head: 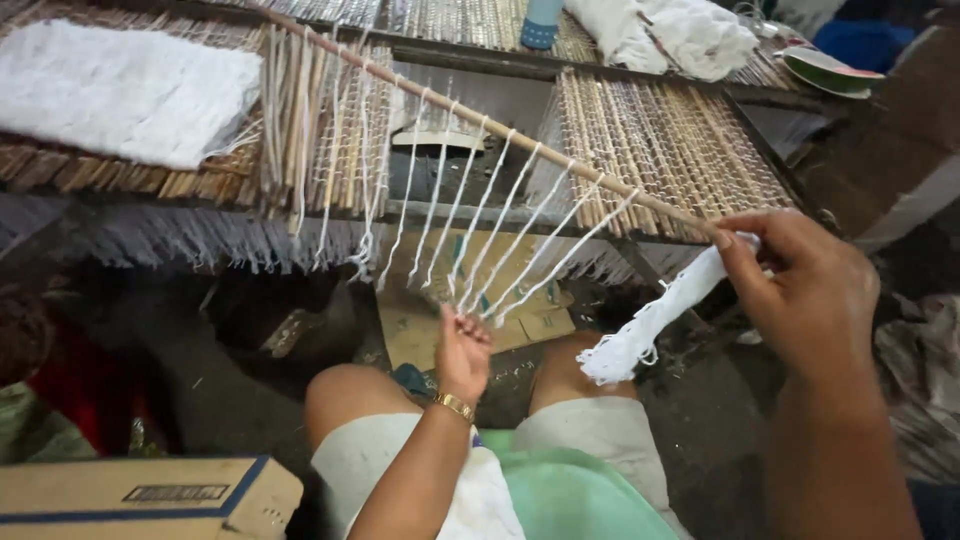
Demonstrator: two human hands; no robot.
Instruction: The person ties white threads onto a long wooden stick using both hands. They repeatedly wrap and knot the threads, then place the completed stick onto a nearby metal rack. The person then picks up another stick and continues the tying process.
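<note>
The long thin wooden stick (480, 115) slants across my view, its long axis running from the upper left, over the woven reed mat (670, 140) on the worktop (470, 215), down to the lower right, where its near end points into my right hand (805, 290). That hand is closed around the stick's end, thumb and fingers pinching it together with a white bundle of cotton string (650, 325) that droops toward my knee. White strings (500, 235) hang from the stick in a row and slant down to my left hand (463, 352). My left hand is raised with fingers loosely spread, the tips touching the strings' lower ends. A white fibrous sheet (120, 90) lies on the worktop at far left.
</note>
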